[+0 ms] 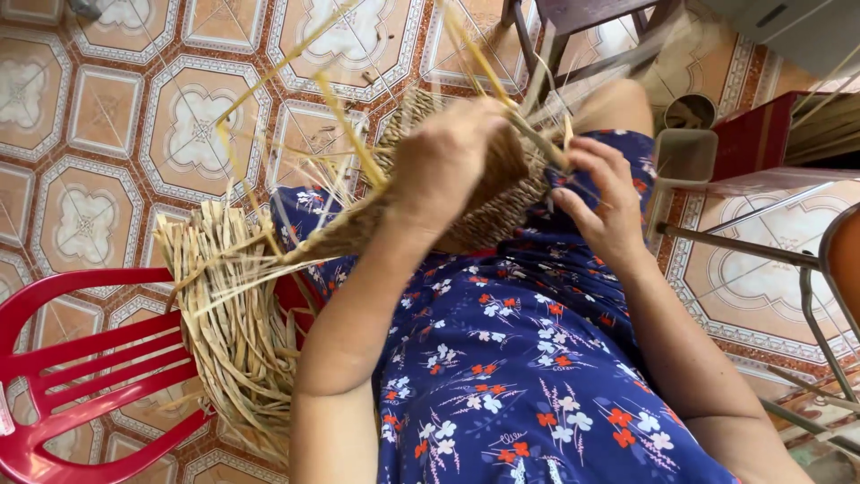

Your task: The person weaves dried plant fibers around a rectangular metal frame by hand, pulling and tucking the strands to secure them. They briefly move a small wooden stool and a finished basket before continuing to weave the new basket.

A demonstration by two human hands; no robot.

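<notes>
Here, well to the left of both hands, a red plastic chair (63, 376) stands on the patterned tile floor (107, 116), and a bundle of dried straw (237, 332) lies draped over its edge, just below and left of the left hand's fingers. The left hand (443, 161) rests on top of a half-woven basket (488, 211) held over the lap, its fingers curled down and closed on the woven rim; loose straw strands (349, 125) fan up and out to the left of them. The basket sits between the two hands, touching both, against a blue flowered dress (520, 358). Just to the right, the right hand (605, 202) has its fingers bent and pinched on a single strand (546, 143) at the basket's edge. Further right of those fingers stand a grey container (683, 157), a red box (761, 134) and the metal frame of another chair (806, 269).
</notes>
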